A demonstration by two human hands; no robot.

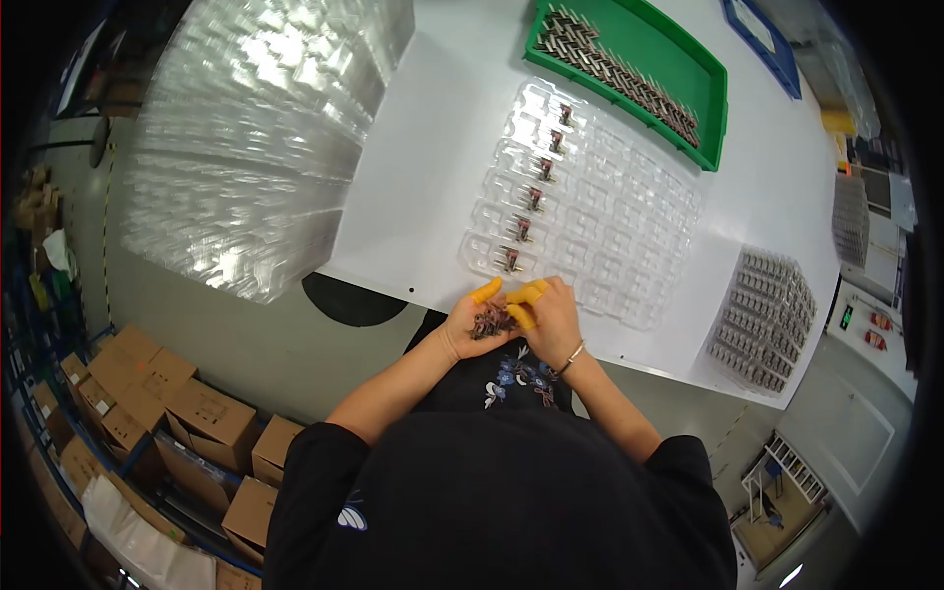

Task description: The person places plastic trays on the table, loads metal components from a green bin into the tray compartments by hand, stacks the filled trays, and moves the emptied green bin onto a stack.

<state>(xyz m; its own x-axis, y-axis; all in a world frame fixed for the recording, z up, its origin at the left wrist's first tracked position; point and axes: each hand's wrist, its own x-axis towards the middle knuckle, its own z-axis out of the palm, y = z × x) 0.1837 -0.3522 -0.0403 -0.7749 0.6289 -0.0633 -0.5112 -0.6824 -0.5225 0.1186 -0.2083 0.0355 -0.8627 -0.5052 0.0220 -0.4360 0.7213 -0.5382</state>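
Note:
A bunch of small dark-and-reddish electronic parts with metal pins point(492, 321) rests in my left hand point(466, 323), whose fingers curl round it. My right hand point(556, 317) is closed in a pinch at the bunch; what sits between its fingertips is hidden. Yellow finger covers show on both hands. Just beyond them lies a clear plastic tray point(615, 216) with moulded pockets. Its left column holds several of the same parts, the nearest one point(509, 260) closest to my hands. The other columns show bare pockets.
A green bin point(678, 49) at the back holds rows of similar parts. Tall stacks of clear trays point(256, 147) stand on the left. Filled trays point(762, 320) are stacked at the right edge. A blue frame point(765, 44) lies at the back right; cardboard boxes point(211, 418) sit lower left.

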